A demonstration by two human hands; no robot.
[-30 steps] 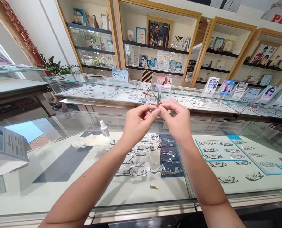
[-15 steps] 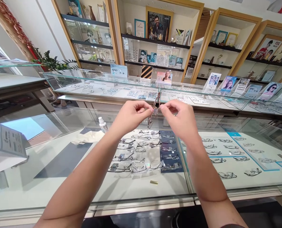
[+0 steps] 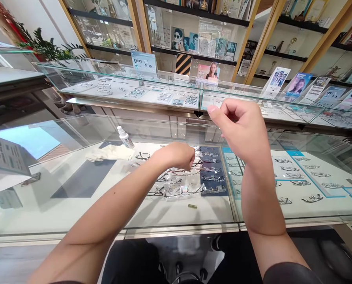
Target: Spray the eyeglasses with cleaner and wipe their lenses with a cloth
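My left hand is lowered over the rows of eyeglasses, its fingers curled down and the fingertips hidden behind the hand. A thin reddish pair of eyeglasses shows just under these closed fingers, and the hand seems to be gripping it. Raised higher on the right, my right hand has its fingers curled in and the thumb pointing left. Nothing is visible in it. Several clear-lensed eyeglasses lie below the left hand, some with tags or clear wrapping, and more sit on a dark strip beside them.
A white spray bottle stands near a cream cloth at the back left. A small gold piece lies near the front. A sign stand is at the left. Behind runs another glass display case.
My hands have parted. The left hand has gone down to the eyeglasses in the rows; the right hand, which was at the raised pair, has let go and shifted right. The view has tilted down.
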